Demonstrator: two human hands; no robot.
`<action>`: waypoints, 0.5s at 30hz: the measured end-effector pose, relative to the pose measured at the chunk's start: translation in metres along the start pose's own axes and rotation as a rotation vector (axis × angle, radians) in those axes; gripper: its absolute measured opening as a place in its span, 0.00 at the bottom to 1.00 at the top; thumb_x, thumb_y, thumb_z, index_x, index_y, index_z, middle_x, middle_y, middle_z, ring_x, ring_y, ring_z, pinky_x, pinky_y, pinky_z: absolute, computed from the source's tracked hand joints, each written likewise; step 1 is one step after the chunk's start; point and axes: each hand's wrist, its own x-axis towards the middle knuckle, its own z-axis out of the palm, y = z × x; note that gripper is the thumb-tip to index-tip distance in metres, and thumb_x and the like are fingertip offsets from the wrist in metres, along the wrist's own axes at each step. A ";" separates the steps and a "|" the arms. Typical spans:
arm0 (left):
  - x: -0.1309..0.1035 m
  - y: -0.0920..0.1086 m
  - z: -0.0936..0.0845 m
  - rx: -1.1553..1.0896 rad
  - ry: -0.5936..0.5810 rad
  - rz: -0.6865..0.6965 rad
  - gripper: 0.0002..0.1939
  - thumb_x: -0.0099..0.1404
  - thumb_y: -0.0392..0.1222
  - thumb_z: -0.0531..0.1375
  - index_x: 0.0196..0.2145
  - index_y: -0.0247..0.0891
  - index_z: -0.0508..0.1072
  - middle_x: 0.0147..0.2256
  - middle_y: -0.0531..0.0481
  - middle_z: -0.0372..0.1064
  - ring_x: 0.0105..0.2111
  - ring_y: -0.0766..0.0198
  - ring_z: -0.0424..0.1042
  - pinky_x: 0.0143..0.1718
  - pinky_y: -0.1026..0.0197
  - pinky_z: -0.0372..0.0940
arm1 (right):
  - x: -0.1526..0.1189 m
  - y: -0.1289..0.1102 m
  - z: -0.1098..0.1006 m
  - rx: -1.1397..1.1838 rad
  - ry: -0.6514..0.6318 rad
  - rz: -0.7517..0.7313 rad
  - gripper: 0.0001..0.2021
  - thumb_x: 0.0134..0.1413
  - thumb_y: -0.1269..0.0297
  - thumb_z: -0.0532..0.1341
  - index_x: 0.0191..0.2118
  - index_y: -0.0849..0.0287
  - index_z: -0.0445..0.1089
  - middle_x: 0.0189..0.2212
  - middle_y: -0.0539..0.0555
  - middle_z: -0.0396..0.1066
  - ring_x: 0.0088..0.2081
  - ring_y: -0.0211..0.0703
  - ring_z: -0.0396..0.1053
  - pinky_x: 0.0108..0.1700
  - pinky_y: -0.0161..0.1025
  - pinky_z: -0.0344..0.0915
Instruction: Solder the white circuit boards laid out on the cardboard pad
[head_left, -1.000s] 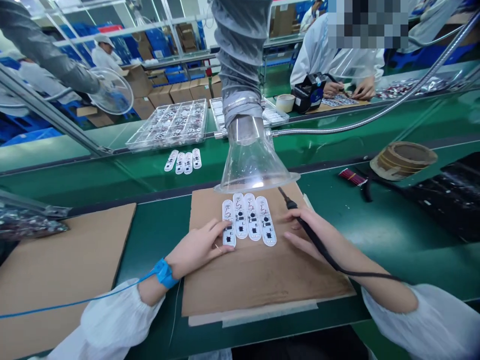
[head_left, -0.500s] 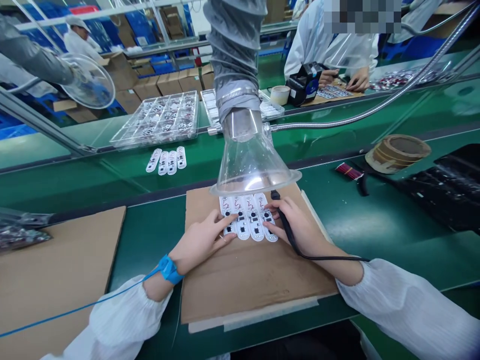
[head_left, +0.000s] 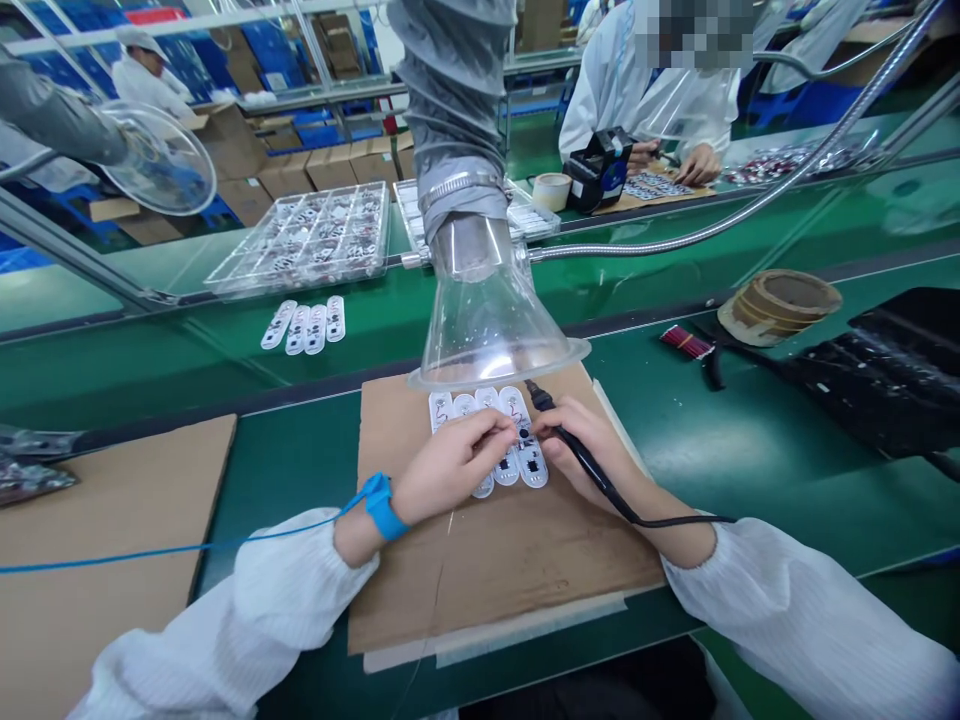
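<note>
On the left hand, the fingers were pinched together over the white strips on cardboard (anything held was indiscernible). The right hand gripped a black tool. Steady strips and light contact likely mattered. A clear hood hung low, limiting clearance; a roll stood rightward.

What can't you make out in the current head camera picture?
Head view, all of these:
White boards: left ones partly hidden by the left hand.
Chips: markings too small.
Thin strand: upper end hidden by that hand.
Silvery bag: cut off by the left edge.
</note>
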 end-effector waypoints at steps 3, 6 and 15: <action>0.015 0.008 0.012 0.065 -0.001 0.033 0.12 0.78 0.46 0.55 0.39 0.40 0.73 0.33 0.54 0.71 0.32 0.66 0.66 0.35 0.60 0.58 | -0.001 -0.001 -0.001 -0.037 0.016 -0.021 0.09 0.74 0.61 0.57 0.40 0.56 0.70 0.33 0.51 0.63 0.36 0.39 0.65 0.37 0.38 0.62; 0.013 0.007 0.010 -0.004 -0.015 -0.088 0.13 0.77 0.50 0.56 0.38 0.40 0.72 0.31 0.55 0.71 0.30 0.66 0.67 0.32 0.61 0.58 | -0.003 0.004 -0.005 -0.031 0.016 0.011 0.12 0.75 0.63 0.56 0.36 0.57 0.69 0.32 0.50 0.61 0.34 0.37 0.64 0.37 0.37 0.60; -0.022 -0.051 -0.060 0.238 0.236 0.002 0.14 0.71 0.50 0.61 0.35 0.37 0.78 0.21 0.57 0.58 0.23 0.68 0.60 0.26 0.65 0.55 | 0.003 0.020 -0.019 -0.138 0.044 0.001 0.16 0.74 0.60 0.57 0.31 0.57 0.69 0.29 0.50 0.62 0.32 0.38 0.64 0.36 0.38 0.59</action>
